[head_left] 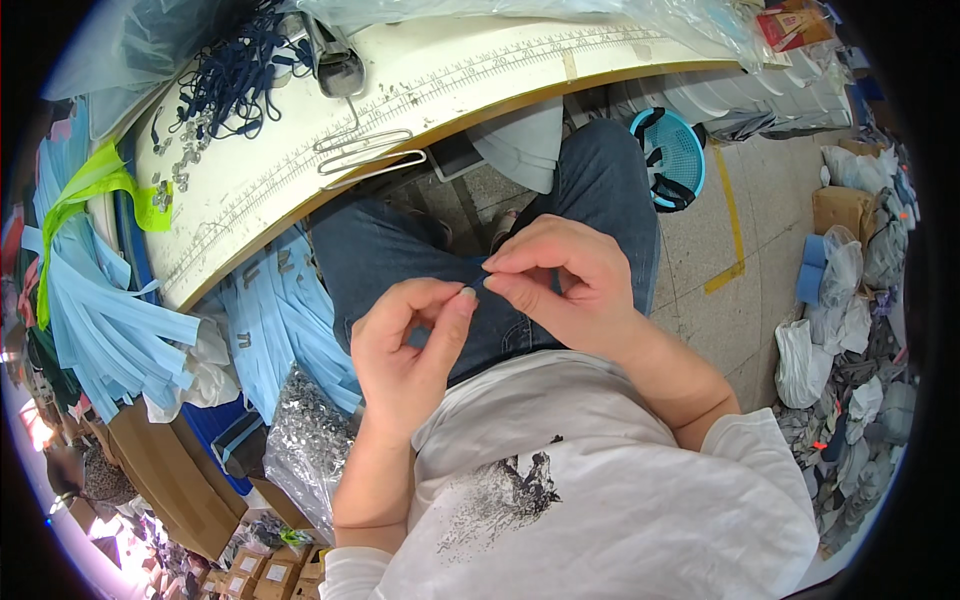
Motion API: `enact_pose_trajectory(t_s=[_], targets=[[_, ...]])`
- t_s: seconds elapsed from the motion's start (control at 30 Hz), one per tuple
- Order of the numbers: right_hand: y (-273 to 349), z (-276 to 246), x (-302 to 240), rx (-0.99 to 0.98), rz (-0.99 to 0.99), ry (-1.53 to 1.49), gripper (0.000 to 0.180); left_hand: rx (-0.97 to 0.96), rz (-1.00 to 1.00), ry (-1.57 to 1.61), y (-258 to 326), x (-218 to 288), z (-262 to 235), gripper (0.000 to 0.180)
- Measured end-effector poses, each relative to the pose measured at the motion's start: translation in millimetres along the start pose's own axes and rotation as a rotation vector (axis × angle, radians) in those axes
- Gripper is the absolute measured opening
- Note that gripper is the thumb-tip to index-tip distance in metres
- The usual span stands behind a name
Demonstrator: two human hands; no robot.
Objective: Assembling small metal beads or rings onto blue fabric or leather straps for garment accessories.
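Note:
Above my lap, my left hand [408, 345] is closed in a pinch, thumb against index finger. Facing it, a small gap away, my right hand [572, 278] pinches in the same way. Whatever lies between the fingertips is too small to make out; a hint of dark blue shows near them against my jeans [605, 185]. On the white table ahead to the left are a tangled heap of dark blue cord loops [228, 85] and several small metal clips [182, 160]. A metal holder [338, 70] stands there beside a bent wire rack [365, 150] at the table edge.
Light blue fabric strips [95, 270] and a neon yellow strip [85, 200] hang at the left. A clear bag of small dark pieces [308, 435] sits by my left forearm. A blue basket [672, 155] stands beyond my right knee; bags and cartons [845, 212] line the right.

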State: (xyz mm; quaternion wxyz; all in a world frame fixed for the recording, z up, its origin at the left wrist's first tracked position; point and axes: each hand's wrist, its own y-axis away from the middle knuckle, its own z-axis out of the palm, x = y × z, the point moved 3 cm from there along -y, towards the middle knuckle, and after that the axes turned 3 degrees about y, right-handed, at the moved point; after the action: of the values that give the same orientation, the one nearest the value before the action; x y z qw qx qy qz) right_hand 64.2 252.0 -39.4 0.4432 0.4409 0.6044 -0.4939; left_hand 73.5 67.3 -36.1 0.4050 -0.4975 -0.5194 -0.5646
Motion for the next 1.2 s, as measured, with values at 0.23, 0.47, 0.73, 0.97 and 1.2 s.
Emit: enact_pose_trajectory(t_s=[0.23,0.47,0.73,0.97,1.2], targets=[[1.0,6.5,7.6,0.035,0.253,-0.481,0.020,0.050,0.027,0.049,2.5,3.4,5.9,0.010],[2.5,10.3,11.5,-0.128,0.227,-0.438,0.018,0.003,0.076,0.054,2.3,2.2,3.7,0.017],[3.8,10.7,10.3,-0.062,0.345,-0.760,0.005,-0.057,0.020,0.233,-2.1,2.2,9.7,0.029],[1.6,12.1,5.6,-0.071,0.265,-0.679,0.006,0.050,0.178,0.117,-1.2,-0.3,11.7,0.030],[1.9,9.0,9.7,-0.091,0.309,-0.726,0.005,0.058,0.312,0.016,-1.9,2.3,10.4,0.025]])
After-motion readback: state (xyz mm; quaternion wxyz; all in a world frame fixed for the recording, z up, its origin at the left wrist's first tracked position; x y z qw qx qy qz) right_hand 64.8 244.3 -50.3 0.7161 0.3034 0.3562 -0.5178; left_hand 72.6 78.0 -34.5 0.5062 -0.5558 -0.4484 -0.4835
